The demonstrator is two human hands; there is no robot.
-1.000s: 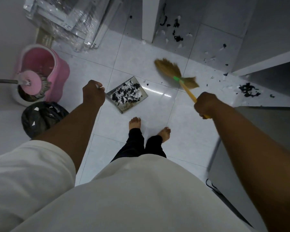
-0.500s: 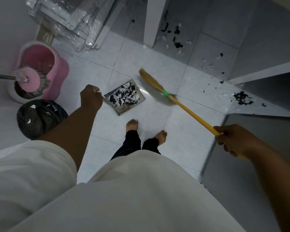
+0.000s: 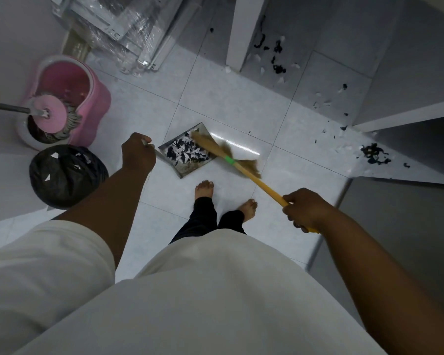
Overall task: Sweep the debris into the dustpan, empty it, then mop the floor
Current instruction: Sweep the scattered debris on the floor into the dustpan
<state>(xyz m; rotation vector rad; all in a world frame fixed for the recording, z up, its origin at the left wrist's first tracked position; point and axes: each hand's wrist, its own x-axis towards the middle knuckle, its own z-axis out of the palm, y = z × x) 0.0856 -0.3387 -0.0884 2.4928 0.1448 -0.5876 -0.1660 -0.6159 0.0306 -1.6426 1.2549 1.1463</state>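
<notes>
A metal dustpan (image 3: 190,168) lies on the white tiled floor ahead of my bare feet, holding black and white scraps. My left hand (image 3: 138,153) is closed on its thin handle at the pan's left. My right hand (image 3: 304,209) grips the yellow stick of a straw broom (image 3: 217,149), whose bristles lie across the pan's right side. Black and white debris (image 3: 373,153) is scattered on the floor at the right, and more debris (image 3: 276,58) lies further off near a white post.
A pink mop bucket (image 3: 69,98) with a mop head in it stands at the left. A bin lined with a black bag (image 3: 64,175) sits just in front of it. Plastic-wrapped panels (image 3: 128,29) lean at the top left. A white post (image 3: 241,32) and grey cabinet (image 3: 420,73) stand at the right.
The broom swung from the floor at the right over to the dustpan, bristles now across the pan. My right hand moved left and forward. My left hand stayed on the dustpan handle.
</notes>
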